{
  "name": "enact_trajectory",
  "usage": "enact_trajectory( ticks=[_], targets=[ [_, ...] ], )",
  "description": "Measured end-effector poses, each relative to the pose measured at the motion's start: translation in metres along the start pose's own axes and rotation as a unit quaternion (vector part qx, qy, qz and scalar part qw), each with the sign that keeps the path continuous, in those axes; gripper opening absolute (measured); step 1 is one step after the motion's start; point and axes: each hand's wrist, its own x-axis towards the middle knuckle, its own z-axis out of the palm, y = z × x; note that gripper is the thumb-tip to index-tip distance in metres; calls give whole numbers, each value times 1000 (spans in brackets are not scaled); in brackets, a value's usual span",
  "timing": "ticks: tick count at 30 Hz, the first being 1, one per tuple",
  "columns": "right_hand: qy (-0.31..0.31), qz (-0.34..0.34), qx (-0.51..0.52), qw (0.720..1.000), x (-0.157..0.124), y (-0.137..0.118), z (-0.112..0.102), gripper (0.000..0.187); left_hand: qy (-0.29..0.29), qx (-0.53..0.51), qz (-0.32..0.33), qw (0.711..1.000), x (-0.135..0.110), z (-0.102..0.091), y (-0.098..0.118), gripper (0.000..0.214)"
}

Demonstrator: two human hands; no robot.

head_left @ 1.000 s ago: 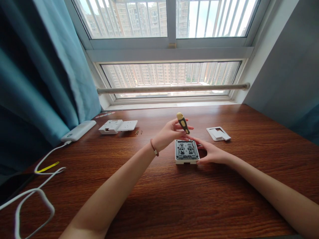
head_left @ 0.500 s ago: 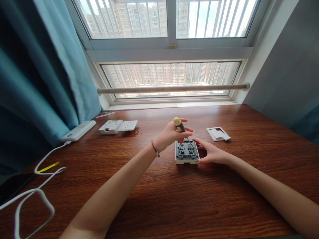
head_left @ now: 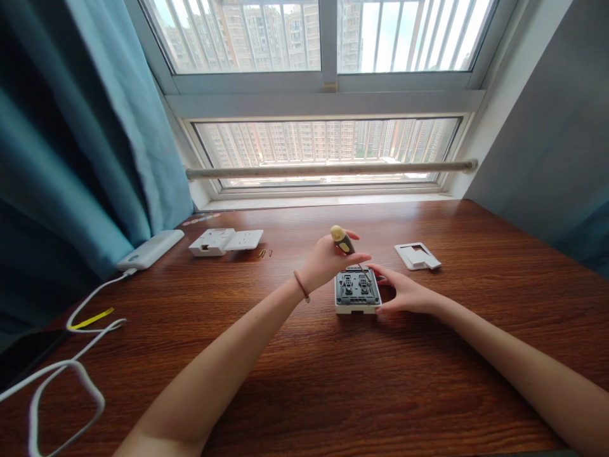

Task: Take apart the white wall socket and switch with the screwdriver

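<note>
My left hand (head_left: 328, 259) is closed around a screwdriver (head_left: 341, 238) with a yellow and dark grey handle. Its thin shaft slants down to the right, and the tip meets the right part of a wall switch (head_left: 356, 297). The switch's dark grey inner frame faces up, with two black mechanisms in the middle, seated on a white square box. My right hand (head_left: 402, 291) grips the right side of the box, thumb at the near corner and fingers at the far one. My left fingers partly hide the box's far edge.
A white cover frame with a loose plate (head_left: 417, 256) lies to the right. Left of my hands are several small screws (head_left: 262, 253) and a white box with its lid open (head_left: 212, 242). Farther left are a white power bank (head_left: 151, 249), a white cable (head_left: 90, 381) and the curtain (head_left: 143, 139).
My left hand and wrist have turned slightly around the screwdriver, and the bracelet has shifted a little to the right. The switch and my right hand stay in place.
</note>
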Motion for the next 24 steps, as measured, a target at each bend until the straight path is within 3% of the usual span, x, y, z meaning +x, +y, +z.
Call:
enact_trajectory(
  ticks=[8,11,18,24],
  targets=[
    [-3,-9,-7,1000,1,0,0,90,-142,-176,-36,973,-3,-8,7,41],
    [-12,-21,-7,1000,2,-1,0,91,-167,-221,-35,960,-3,-9,4,37],
    [-4,-17,-4,1000,1,-1,0,90,-107,-168,-44,979,-2,-5,4,40],
    [-6,-24,-5,1000,1,2,0,92,13,58,40,997,1,1,-7,38]
  ],
)
